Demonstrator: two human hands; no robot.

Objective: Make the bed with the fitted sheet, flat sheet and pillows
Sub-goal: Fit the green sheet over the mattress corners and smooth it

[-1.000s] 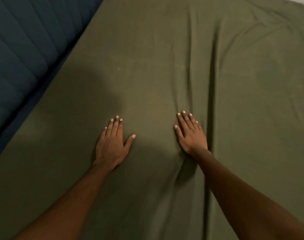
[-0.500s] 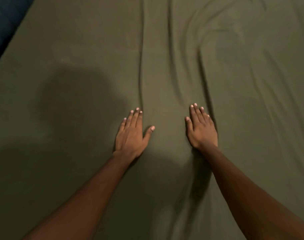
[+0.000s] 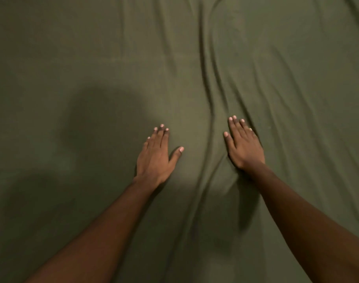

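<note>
Olive-green cotton-like sheet (image 3: 113,58), matte, soft weave, spread flat and filling the whole view; none of its edges shows. Long rope-like creases (image 3: 213,82) run lengthwise through its middle and fan out on its right half; its left half lies smoother, under a broad shadow. Left hand (image 3: 156,158), palm down on the sheet just left of the central crease, fingers straight and together, thumb splayed, gripping nothing. Right hand (image 3: 244,146), flat on the sheet just right of that crease, fingers extended, pressing wrinkled cloth.
</note>
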